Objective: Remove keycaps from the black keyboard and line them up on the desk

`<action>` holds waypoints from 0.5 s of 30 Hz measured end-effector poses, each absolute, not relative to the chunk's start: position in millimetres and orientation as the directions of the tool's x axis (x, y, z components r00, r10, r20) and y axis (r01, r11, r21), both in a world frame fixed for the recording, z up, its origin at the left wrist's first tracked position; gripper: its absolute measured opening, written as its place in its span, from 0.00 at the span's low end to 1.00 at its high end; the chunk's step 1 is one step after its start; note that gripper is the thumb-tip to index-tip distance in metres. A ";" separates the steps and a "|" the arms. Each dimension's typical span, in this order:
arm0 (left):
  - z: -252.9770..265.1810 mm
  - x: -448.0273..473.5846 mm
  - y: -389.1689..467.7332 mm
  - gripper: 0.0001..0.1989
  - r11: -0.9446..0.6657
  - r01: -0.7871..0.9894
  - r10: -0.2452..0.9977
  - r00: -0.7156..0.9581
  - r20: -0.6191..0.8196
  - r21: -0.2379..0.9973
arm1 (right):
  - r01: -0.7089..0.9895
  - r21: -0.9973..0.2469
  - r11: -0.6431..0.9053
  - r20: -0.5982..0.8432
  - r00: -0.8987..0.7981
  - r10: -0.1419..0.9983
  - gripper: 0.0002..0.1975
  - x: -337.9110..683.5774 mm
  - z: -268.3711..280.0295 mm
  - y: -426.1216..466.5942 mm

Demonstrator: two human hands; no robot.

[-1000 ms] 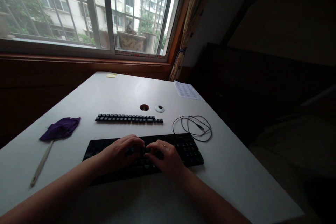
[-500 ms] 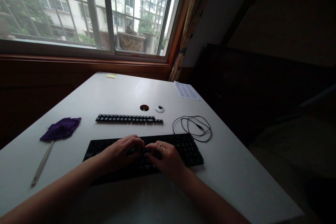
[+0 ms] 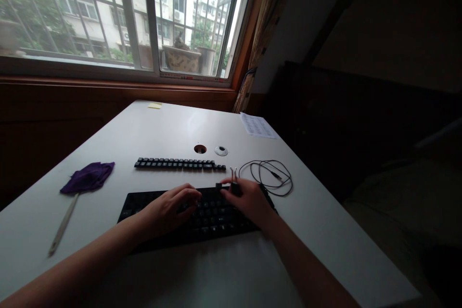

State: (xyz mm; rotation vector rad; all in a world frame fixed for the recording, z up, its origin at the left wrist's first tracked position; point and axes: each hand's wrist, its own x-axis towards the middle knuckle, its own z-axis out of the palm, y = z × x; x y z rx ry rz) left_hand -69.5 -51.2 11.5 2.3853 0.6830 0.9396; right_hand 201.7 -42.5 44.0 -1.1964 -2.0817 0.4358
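Note:
A black keyboard (image 3: 212, 224) lies on the white desk, partly hidden by both arms. My left hand (image 3: 176, 204) rests over its left-middle part, fingers curved, thumb and forefinger apart with nothing visible between them. Above the keyboard's upper right, my right hand (image 3: 249, 199) pinches a small black keycap (image 3: 218, 186) at its fingertips. A keycap puller (image 3: 234, 187) is also in that hand, its two thin wire prongs pointing up. Beyond the keyboard, removed black keycaps (image 3: 180, 165) stand lined up in two rows.
A purple cloth (image 3: 88, 178) and a pale flat stick (image 3: 64, 226) lie at left. The coiled cable (image 3: 277, 175) is at right. Farther back are a desk hole (image 3: 200, 149), a white ring cover (image 3: 221, 151), a printed sheet (image 3: 258, 126) and a yellow note (image 3: 155, 105).
My right hand has moved right and away from the keyboard's middle, beside my left hand, to its upper right. The keycap and the puller's prongs now show. My left hand has hardly moved.

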 end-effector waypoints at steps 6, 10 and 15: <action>10.5 -70.3 -50.3 0.13 -0.772 0.285 0.581 0.679 0.450 0.568 | 0.702 -0.599 0.385 0.302 -0.248 0.921 0.16 251.4 57.9 11.6; 12.3 -70.8 -51.1 0.12 -0.775 0.306 0.573 0.708 0.412 0.553 | 0.775 -0.539 0.329 0.206 -0.257 0.944 0.15 268.7 46.8 49.2; 15.3 -70.1 -52.4 0.11 -0.777 0.329 0.573 0.723 0.386 0.536 | 0.790 -0.542 0.286 0.099 -0.277 0.956 0.15 272.7 28.0 78.3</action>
